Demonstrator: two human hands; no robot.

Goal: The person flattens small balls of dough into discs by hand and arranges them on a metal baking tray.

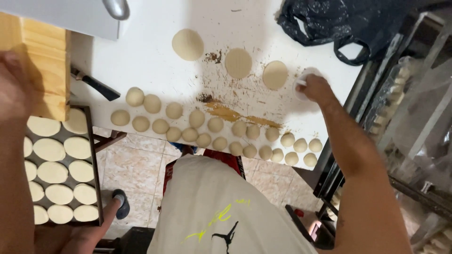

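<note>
Nearest, at six o'clock, a pale shirt front (221, 207) and tiled floor (136, 155). At eight o'clock, a dark tray (100, 188) of flattened dough ovals beside the bench (141, 51). Left hand (12, 87) raised at nine o'clock against a wooden block (44, 66), blurred; grip cannot be told, nothing visibly held. Along the near edge of the bench, rows of dough balls (207, 129) running from nine toward three o'clock. Farther out at two o'clock, right hand (314, 87) pressed down, fingers curled over a flattened dough disc (306, 80), touching it. Hands well apart. Just beside, toward eleven o'clock from that hand, three more flattened discs (238, 62) in a loose line, roundish, no clear long axis; right hand far nearer than left. Beyond, at one o'clock, a dark plastic bag (329, 21).
</note>
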